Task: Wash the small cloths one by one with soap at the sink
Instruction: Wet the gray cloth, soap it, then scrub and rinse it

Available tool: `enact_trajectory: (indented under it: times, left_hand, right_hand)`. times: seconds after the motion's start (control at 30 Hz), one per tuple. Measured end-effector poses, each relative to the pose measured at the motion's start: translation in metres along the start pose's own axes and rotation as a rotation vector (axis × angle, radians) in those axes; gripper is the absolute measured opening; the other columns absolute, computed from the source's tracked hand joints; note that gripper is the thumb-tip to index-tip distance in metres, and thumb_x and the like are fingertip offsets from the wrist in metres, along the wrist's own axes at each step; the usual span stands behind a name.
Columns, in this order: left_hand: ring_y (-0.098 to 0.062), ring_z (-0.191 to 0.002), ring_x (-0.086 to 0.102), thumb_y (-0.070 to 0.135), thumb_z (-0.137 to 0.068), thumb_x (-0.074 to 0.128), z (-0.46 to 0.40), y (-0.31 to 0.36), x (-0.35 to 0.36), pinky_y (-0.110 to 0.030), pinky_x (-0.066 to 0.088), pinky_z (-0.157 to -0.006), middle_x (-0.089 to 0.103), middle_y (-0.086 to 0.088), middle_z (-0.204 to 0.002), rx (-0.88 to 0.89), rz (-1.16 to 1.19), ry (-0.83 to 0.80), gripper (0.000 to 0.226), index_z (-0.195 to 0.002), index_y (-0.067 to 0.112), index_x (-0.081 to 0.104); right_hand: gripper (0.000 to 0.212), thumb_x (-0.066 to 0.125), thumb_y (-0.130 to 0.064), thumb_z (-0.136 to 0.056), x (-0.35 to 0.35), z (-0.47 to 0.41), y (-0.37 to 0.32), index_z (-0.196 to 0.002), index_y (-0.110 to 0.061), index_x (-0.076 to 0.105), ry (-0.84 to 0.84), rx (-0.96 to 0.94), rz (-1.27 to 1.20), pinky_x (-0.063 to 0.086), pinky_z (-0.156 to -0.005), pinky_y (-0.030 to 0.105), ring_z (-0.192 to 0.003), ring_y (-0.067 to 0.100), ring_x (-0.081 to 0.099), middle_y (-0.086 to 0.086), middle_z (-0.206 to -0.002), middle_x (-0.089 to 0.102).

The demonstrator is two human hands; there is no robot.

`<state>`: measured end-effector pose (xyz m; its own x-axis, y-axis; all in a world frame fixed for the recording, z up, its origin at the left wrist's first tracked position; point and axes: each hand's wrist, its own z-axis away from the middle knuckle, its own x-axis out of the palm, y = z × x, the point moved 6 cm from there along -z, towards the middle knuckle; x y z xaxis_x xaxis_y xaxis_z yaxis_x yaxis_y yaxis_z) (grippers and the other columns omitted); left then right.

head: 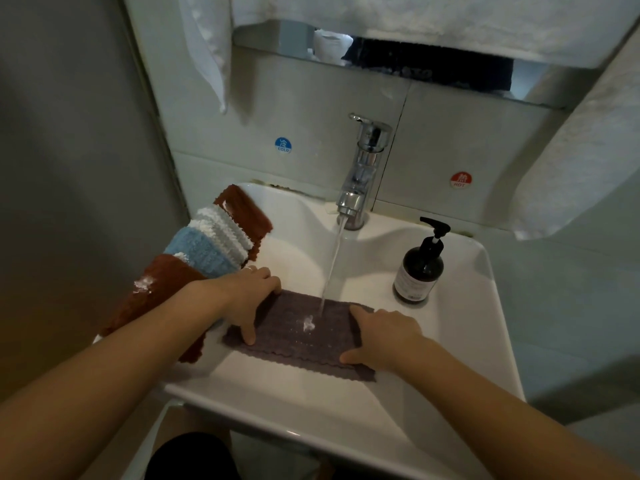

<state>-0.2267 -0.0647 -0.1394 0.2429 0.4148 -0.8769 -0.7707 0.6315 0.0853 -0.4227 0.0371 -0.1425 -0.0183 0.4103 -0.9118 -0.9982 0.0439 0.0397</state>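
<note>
- A grey-purple cloth [298, 332] is held stretched flat across the white sink [485, 341], directly under the running water stream [332, 265] from the chrome tap [363, 168].
- The left edge of the cloth is gripped by the left hand [247, 299], thumb on top and fingers curled over the far edge; a ring is seen on one finger.
- The right edge is gripped by the right hand [381, 336], thumb laid along the near hem.
- A small white splash is seen where the water meets the cloth, between the two hands.
- A row of overlapping cloths [207, 251] is draped on the sink's left rim: rust-brown, white, light blue and rust-brown again; the nearest one is partly hidden by the left forearm.
- A dark pump soap bottle [420, 268] stands upright on the right rim, just beside the basin and apart from the right hand.
- A blue "COLD" sticker [283, 145] and a red "HOT" sticker [460, 180] are stuck on the wall tiles either side of the tap.
- White towels [433, 19] hang above a mirror strip.
</note>
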Motion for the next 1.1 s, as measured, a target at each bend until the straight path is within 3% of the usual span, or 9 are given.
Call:
enact_trajectory:
  times: [0.17,0.27,0.33,0.43,0.57,0.67,0.77,1.0,1.1]
  left_hand:
    - [-0.017,-0.113,0.038,0.041,-0.061,0.089,0.006,0.021,0.007,-0.037,0.043,-0.098,0.040,0.003,-0.130,0.048,-0.016,-0.031,0.094,-0.136,0.027,0.035]
    - [-0.014,-0.113,0.044,0.039,-0.062,0.090,0.006,0.026,-0.002,-0.035,0.045,-0.098,0.046,0.006,-0.126,0.072,0.229,0.030,0.088,-0.133,0.030,0.038]
    - [-0.012,-0.112,0.051,0.036,-0.068,0.087,0.013,0.028,-0.037,-0.033,0.048,-0.095,0.048,0.010,-0.122,0.093,0.535,0.286,0.083,-0.135,0.032,0.039]
    - [-0.004,-0.106,0.054,0.026,-0.078,0.079,0.034,0.034,-0.111,-0.028,0.052,-0.086,0.048,0.011,-0.125,0.180,0.810,0.738,0.081,-0.144,0.033,0.032]
    - [-0.008,-0.101,0.056,0.006,-0.082,0.065,0.049,0.060,-0.181,-0.019,0.050,-0.069,0.042,0.006,-0.129,0.328,0.841,0.898,0.090,-0.150,0.042,0.017]
    - [-0.009,-0.098,0.055,0.001,-0.081,0.059,0.049,0.068,-0.200,-0.017,0.046,-0.063,0.041,0.003,-0.126,0.316,0.744,0.930,0.086,-0.147,0.043,0.025]
    - [-0.011,-0.099,0.056,0.000,-0.080,0.060,0.044,0.068,-0.198,-0.018,0.046,-0.067,0.041,0.001,-0.123,0.301,0.710,0.904,0.077,-0.137,0.045,0.034]
    - [-0.011,-0.099,0.057,-0.003,-0.082,0.059,0.044,0.060,-0.180,-0.020,0.048,-0.069,0.042,0.004,-0.122,0.333,0.806,0.773,0.084,-0.139,0.051,0.030]
    - [-0.011,-0.101,0.059,-0.010,-0.081,0.054,0.045,0.048,-0.164,-0.025,0.054,-0.071,0.043,0.006,-0.126,0.341,0.881,0.710,0.095,-0.142,0.056,0.023]
  right_hand:
    - [0.087,0.062,-0.071,-0.076,0.004,0.018,0.010,-0.144,-0.028,0.029,-0.020,0.010,0.051,0.042,-0.079,0.036,-0.108,0.028,0.058,0.004,-0.122,0.059]
    - [0.089,0.063,-0.072,-0.075,0.004,0.024,0.017,-0.145,-0.030,0.028,-0.026,0.009,0.018,0.044,-0.083,0.036,-0.109,0.027,0.058,0.003,-0.123,0.058]
    - [0.089,0.065,-0.071,-0.074,0.003,0.026,0.018,-0.144,-0.031,0.029,-0.021,0.002,-0.020,0.045,-0.083,0.036,-0.108,0.027,0.058,0.003,-0.123,0.059]
    - [0.087,0.067,-0.070,-0.072,0.002,0.025,0.017,-0.141,-0.030,0.032,-0.021,-0.011,-0.049,0.046,-0.082,0.036,-0.106,0.026,0.059,0.002,-0.121,0.060]
    - [0.087,0.069,-0.070,-0.070,0.000,0.025,0.018,-0.139,-0.031,0.034,-0.025,-0.006,-0.055,0.047,-0.083,0.036,-0.106,0.026,0.059,0.001,-0.118,0.060]
    - [0.088,0.069,-0.070,-0.070,0.000,0.025,0.018,-0.140,-0.032,0.032,-0.022,-0.008,-0.048,0.046,-0.083,0.036,-0.107,0.026,0.059,0.001,-0.120,0.060]
    - [0.090,0.069,-0.070,-0.070,0.002,0.024,0.020,-0.142,-0.032,0.030,-0.028,0.001,-0.034,0.047,-0.084,0.036,-0.108,0.027,0.059,0.003,-0.121,0.060]
    - [0.089,0.068,-0.072,-0.070,0.001,0.026,0.024,-0.141,-0.033,0.031,-0.049,0.021,-0.054,0.047,-0.084,0.037,-0.108,0.026,0.058,0.002,-0.123,0.059]
    - [0.077,0.066,-0.066,-0.077,-0.017,0.032,0.032,-0.140,-0.032,0.037,0.119,0.051,-0.191,0.048,-0.088,0.037,-0.113,0.025,0.057,0.001,-0.130,0.056]
